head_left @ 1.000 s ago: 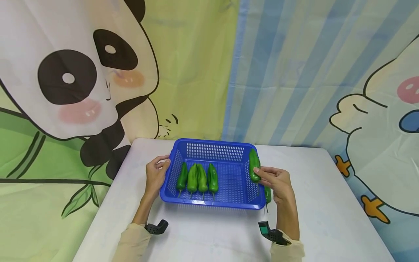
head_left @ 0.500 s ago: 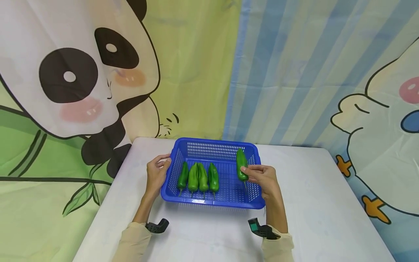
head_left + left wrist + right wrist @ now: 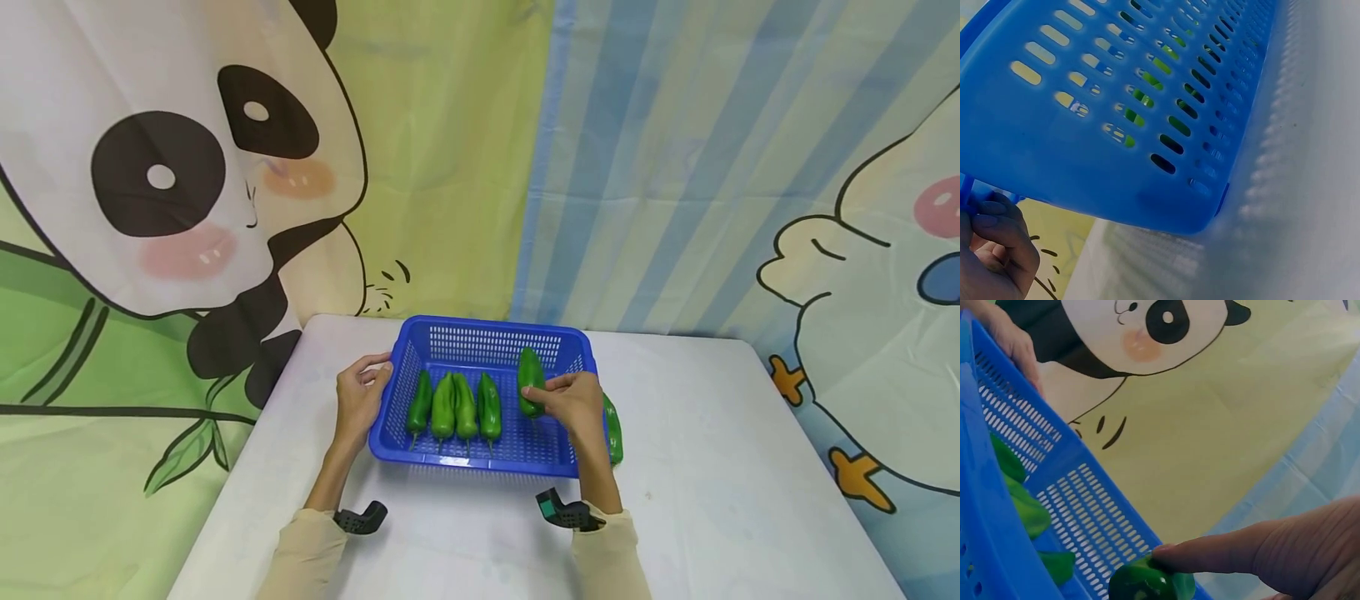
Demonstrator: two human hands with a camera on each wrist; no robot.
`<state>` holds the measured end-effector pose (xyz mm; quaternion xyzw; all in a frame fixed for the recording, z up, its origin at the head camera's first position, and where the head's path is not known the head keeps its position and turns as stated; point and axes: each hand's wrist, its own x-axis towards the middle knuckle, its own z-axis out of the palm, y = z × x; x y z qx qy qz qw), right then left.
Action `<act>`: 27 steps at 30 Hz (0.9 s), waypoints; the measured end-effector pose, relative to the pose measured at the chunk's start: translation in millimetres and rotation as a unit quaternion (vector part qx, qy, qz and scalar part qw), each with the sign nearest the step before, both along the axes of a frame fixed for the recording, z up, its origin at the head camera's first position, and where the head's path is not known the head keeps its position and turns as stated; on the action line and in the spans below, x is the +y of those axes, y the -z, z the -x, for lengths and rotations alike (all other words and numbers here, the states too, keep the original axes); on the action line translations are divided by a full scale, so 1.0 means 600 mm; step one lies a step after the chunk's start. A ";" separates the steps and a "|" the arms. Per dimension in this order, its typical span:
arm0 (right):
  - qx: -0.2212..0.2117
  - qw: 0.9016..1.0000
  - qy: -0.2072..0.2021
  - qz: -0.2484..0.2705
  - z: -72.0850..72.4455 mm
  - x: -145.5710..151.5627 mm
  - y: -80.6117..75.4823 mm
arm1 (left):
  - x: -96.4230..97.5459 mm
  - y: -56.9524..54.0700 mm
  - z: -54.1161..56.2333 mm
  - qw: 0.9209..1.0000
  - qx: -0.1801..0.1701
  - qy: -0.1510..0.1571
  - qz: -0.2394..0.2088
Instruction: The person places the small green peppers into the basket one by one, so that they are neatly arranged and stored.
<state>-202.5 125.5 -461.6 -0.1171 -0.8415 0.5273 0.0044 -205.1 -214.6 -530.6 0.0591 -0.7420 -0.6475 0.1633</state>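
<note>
A blue plastic basket (image 3: 480, 467) with slotted walls stands on the white table. My left hand (image 3: 360, 398) grips its left rim; in the left wrist view the curled fingers (image 3: 1007, 234) show at that rim. Between thumb and fingers my right hand (image 3: 576, 404) holds a green pepper (image 3: 530, 371) upright inside the basket's right half. Whether this pepper touches the basket floor I cannot tell. Several other green peppers (image 3: 443, 408) lie side by side in the left half, stems toward me. The held pepper (image 3: 1141, 582) also shows in the right wrist view, under the thumb.
Outside the basket, against its right wall, lies another green pepper (image 3: 613, 429), partly hidden by the right arm and basket. The white table (image 3: 705, 467) extends to both sides. A printed cloth (image 3: 442, 167) with a panda hangs behind the table's back edge.
My right hand has carried the pepper leftward from above the basket's right rim to inside its right half. The left hand keeps its grip on the rim, and the basket stays in place.
</note>
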 end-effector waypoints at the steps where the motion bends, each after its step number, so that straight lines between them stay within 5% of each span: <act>1: 0.009 1.000 -0.003 -0.018 0.002 -0.005 0.002 | 0.000 0.000 0.000 1.000 0.001 0.000 0.000; 15: 0.044 0.984 -0.037 -0.168 0.018 -0.051 0.020 | 0.000 0.001 0.003 1.000 0.010 -0.001 -0.002; 27: 0.026 0.979 -0.039 -0.198 0.093 -0.048 0.150 | 0.001 -0.001 0.000 1.000 0.009 -0.007 0.005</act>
